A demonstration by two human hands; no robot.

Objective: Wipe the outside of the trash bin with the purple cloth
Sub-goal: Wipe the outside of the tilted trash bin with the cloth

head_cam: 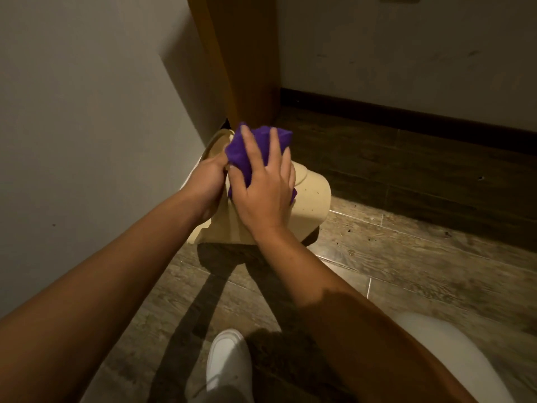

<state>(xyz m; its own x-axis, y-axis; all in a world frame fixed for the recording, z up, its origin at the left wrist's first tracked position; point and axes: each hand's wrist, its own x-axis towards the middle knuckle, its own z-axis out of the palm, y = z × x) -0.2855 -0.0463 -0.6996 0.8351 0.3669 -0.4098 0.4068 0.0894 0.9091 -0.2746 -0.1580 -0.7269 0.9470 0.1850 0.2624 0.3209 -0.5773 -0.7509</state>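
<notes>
Both hands meet on top of a beige trash bin (311, 196); the right hand (263, 190) is spread wide, fingers splayed, pressing a bunched purple cloth (241, 152) against the bin's rounded upper side; the left hand (207, 183) curls closed around the bin's top edge just beside the cloth; the bin stands on a wood-look floor (406, 263), close against a pale wall (87, 112) and a wooden door frame (247, 59); a white shoe (228, 362) shows below.
</notes>
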